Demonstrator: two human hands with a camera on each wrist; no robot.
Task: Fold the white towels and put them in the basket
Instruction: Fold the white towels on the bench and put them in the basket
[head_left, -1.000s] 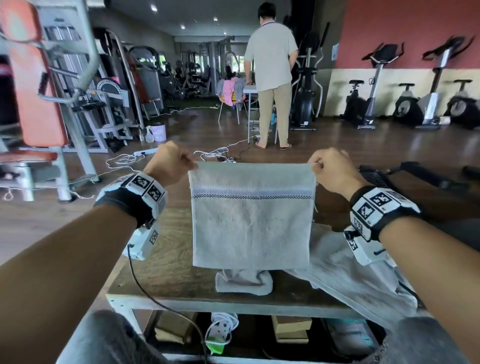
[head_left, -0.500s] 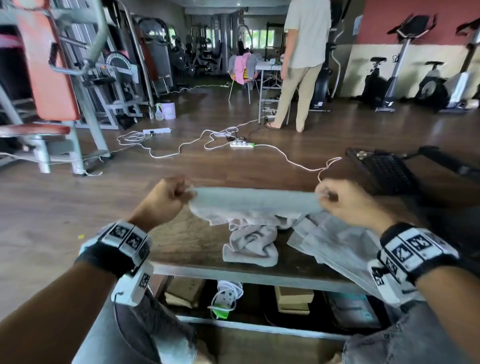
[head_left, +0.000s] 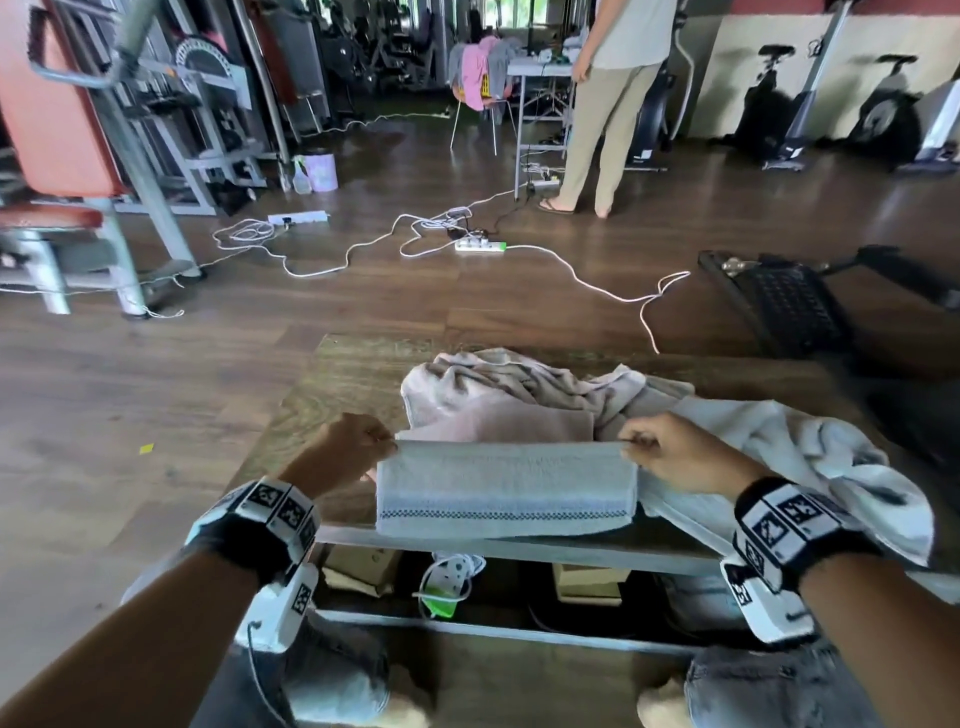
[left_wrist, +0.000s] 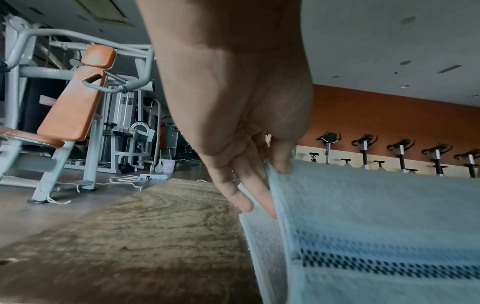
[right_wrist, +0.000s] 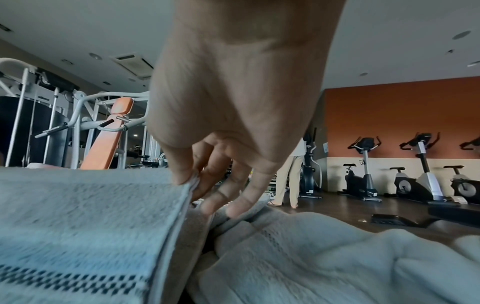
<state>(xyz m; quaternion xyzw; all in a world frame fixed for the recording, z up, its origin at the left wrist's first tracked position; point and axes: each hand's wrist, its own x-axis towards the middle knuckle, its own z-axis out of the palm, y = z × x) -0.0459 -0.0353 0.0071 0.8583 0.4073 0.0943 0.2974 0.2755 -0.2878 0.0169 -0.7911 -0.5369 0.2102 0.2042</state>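
Both hands on the folded towel (head_left: 506, 488) right now, at the near edge of the counter (head_left: 332, 384). Left hand (head_left: 345, 447) pinches the towel's far-left corner, thumb on top, fingers under the fold; wrist cam shows the thumb tip on the edge and two fingers (left_wrist: 255, 197) running straight down the towel's side. Right hand (head_left: 675, 449) pinches the far-right corner the same way, thumb and forefinger nipping the hem, the other fingers (right_wrist: 241, 197) loose and reaching down twd the crumpled cloth beside it. Towel lies flat-ish as a long folded band w/ a dark checked stripe along its near side, near edge at the counter's front lip. Just behind it, touching, a pinkish-beige towel heap (head_left: 519, 395) in the middle of the counter. To the right, a white towel pile (head_left: 810, 467) spills over the counter's right side, its edge tucked against the folded towel's right end. Under the counter, a lower shelf holds cardboard boxes (head_left: 589, 582) and a coiled power strip (head_left: 449, 574). Out on the wood floor, white cables and a power strip (head_left: 480, 245); a person in beige trousers (head_left: 602, 114) stands at a small table in back. Gym machine (head_left: 67, 130) far left, exercise bikes (head_left: 779, 104) along the wall on the right. Basket can't be made out in any view.
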